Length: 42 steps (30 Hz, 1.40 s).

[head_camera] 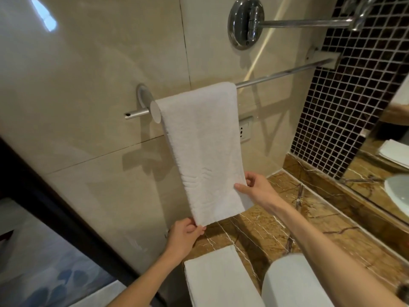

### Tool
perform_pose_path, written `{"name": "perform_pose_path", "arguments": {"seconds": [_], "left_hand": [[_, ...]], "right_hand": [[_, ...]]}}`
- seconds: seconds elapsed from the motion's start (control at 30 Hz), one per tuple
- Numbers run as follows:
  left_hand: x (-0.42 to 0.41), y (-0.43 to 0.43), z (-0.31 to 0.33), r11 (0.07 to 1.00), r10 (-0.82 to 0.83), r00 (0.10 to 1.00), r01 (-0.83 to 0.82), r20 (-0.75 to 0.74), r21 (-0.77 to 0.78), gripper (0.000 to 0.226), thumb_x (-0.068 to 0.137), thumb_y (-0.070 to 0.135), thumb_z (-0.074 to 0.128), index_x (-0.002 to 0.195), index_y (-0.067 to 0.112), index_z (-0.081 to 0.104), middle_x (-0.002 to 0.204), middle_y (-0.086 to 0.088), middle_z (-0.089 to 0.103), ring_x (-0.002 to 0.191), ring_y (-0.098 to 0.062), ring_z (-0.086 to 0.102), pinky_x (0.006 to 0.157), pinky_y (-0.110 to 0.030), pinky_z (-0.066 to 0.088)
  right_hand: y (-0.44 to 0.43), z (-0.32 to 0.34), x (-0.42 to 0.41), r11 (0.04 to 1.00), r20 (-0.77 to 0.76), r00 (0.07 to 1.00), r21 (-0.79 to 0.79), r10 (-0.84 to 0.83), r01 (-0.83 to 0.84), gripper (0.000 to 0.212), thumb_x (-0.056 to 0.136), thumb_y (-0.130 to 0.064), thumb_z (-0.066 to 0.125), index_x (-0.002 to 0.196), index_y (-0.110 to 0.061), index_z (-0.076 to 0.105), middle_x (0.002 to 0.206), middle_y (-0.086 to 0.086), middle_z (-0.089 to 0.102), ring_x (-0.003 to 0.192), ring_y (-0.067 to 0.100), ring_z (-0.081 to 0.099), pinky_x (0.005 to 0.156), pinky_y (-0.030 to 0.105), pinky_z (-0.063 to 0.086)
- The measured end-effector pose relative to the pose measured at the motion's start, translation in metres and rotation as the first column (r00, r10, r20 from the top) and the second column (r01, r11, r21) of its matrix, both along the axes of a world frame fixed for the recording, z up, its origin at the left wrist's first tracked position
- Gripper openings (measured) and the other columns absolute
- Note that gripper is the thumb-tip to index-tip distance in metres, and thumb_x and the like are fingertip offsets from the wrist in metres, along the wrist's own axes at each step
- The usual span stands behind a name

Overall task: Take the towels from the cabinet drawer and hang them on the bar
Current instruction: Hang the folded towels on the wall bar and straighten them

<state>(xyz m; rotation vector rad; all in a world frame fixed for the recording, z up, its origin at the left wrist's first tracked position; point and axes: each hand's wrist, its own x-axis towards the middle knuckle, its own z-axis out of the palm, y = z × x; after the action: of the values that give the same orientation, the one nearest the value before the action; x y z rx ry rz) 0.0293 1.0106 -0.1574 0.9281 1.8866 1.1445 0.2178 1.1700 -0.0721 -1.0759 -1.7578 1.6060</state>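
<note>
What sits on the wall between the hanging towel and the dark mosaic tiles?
A white wall socket, beside the towel, below the bar; head view.

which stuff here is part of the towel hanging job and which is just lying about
Part of the job: hung towel, towel bar, folded towel, left hand and right hand, both pinching the hung towel's lower end.

Just there: wall socket, chrome wall arm, mirror, marble counter.

No legible txt or nos.; embossed pattern [200,180] on towel [205,129] unreadable.
</note>
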Motion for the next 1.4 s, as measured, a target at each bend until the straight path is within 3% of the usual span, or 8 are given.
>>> {"name": "perform_pose_path", "arguments": {"seconds": [0.13, 0.33, 0.47, 0.6, 1.03, 1.2, 1.33, 1.4], "left_hand": [[0.001, -0.001, 0.002, 1.000, 0.005, 1.000, -0.005, 0.014, 0.012, 0.008, 0.085, 0.018, 0.070, 0.087, 0.010, 0.069, 0.079, 0.000, 0.076, 0.081, -0.022, 0.072, 0.081, -0.048, 0.056], [0.003, -0.004, 0.004, 1.000, 0.013, 0.999, -0.013, 0.032, 0.006, 0.013, 0.085, 0.018, 0.071, 0.089, 0.005, 0.069, 0.079, -0.001, 0.076, 0.084, -0.029, 0.071, 0.080, -0.053, 0.054], [0.004, -0.005, 0.005, 1.000, -0.009, 0.998, 0.009, 0.058, -0.003, 0.015, 0.085, 0.019, 0.070, 0.094, 0.007, 0.069, 0.083, 0.000, 0.076, 0.084, -0.020, 0.072, 0.085, -0.050, 0.055], [0.004, -0.006, 0.006, 1.000, -0.007, 0.997, 0.007, 0.071, -0.004, 0.011, 0.087, 0.017, 0.068, 0.095, 0.009, 0.069, 0.085, 0.000, 0.076, 0.084, -0.014, 0.072, 0.085, -0.050, 0.055], [0.006, -0.007, 0.004, 0.999, -0.032, 0.997, 0.032, 0.072, 0.005, 0.014, 0.088, 0.019, 0.066, 0.098, 0.011, 0.069, 0.086, -0.001, 0.076, 0.085, -0.014, 0.072, 0.081, -0.048, 0.057], [0.006, -0.004, 0.004, 1.000, -0.020, 0.996, 0.020, 0.088, 0.001, 0.011, 0.087, 0.017, 0.067, 0.093, 0.007, 0.069, 0.084, -0.001, 0.076, 0.084, -0.015, 0.072, 0.082, -0.047, 0.057], [0.008, -0.002, 0.001, 1.000, -0.028, 0.995, 0.027, 0.096, 0.007, 0.011, 0.087, 0.017, 0.068, 0.094, 0.009, 0.070, 0.085, -0.001, 0.076, 0.085, -0.017, 0.072, 0.084, -0.045, 0.056], [0.009, -0.003, 0.001, 0.999, -0.039, 0.994, 0.038, 0.104, 0.011, 0.011, 0.087, 0.017, 0.067, 0.096, 0.010, 0.070, 0.086, -0.002, 0.076, 0.085, -0.017, 0.072, 0.084, -0.043, 0.057]], "right_hand": [[-0.004, 0.004, 0.000, 1.000, -0.069, 0.998, 0.000, -0.010, 0.010, 0.034, 0.087, -0.009, 0.066, 0.115, -0.021, 0.051, 0.107, -0.001, 0.071, 0.094, 0.017, 0.069, 0.079, 0.037, 0.056], [-0.009, 0.010, -0.005, 0.998, -0.041, 0.999, 0.065, 0.025, -0.023, 0.024, 0.090, -0.020, 0.064, 0.112, -0.026, 0.058, 0.111, -0.006, 0.068, 0.098, 0.014, 0.065, 0.078, 0.029, 0.051], [-0.010, 0.004, -0.001, 0.995, 0.057, 0.995, 0.046, 0.088, -0.090, 0.010, 0.091, -0.028, 0.062, 0.101, -0.030, 0.063, 0.103, -0.012, 0.069, 0.094, 0.005, 0.066, 0.078, 0.024, 0.051], [-0.009, -0.006, 0.006, 0.993, 0.146, 0.983, 0.035, 0.110, -0.116, 0.024, 0.089, -0.032, 0.064, 0.110, -0.020, 0.067, 0.106, -0.010, 0.071, 0.095, 0.007, 0.068, 0.088, 0.030, 0.054], [-0.022, -0.023, 0.028, 0.995, 0.203, 0.975, 0.039, 0.087, -0.097, 0.011, 0.086, -0.024, 0.069, 0.082, -0.014, 0.072, 0.081, 0.000, 0.074, 0.057, 0.004, 0.058, 0.062, 0.021, 0.047], [-0.023, -0.036, 0.038, 0.998, 0.129, 0.990, 0.017, 0.057, -0.060, 0.015, 0.085, -0.025, 0.071, 0.089, -0.011, 0.073, 0.086, 0.002, 0.075, 0.077, 0.019, 0.071, 0.084, 0.041, 0.057], [-0.032, -0.038, 0.043, 0.999, 0.074, 0.996, 0.022, 0.041, -0.042, 0.017, 0.090, -0.027, 0.063, 0.090, -0.012, 0.071, 0.089, 0.001, 0.069, 0.070, 0.006, 0.063, 0.070, 0.025, 0.051], [-0.033, -0.039, 0.042, 0.998, 0.049, 0.997, 0.039, 0.054, -0.056, 0.018, 0.094, -0.026, 0.059, 0.083, -0.028, 0.073, 0.124, -0.002, 0.062, 0.097, -0.005, 0.056, 0.089, 0.028, 0.046]]}}
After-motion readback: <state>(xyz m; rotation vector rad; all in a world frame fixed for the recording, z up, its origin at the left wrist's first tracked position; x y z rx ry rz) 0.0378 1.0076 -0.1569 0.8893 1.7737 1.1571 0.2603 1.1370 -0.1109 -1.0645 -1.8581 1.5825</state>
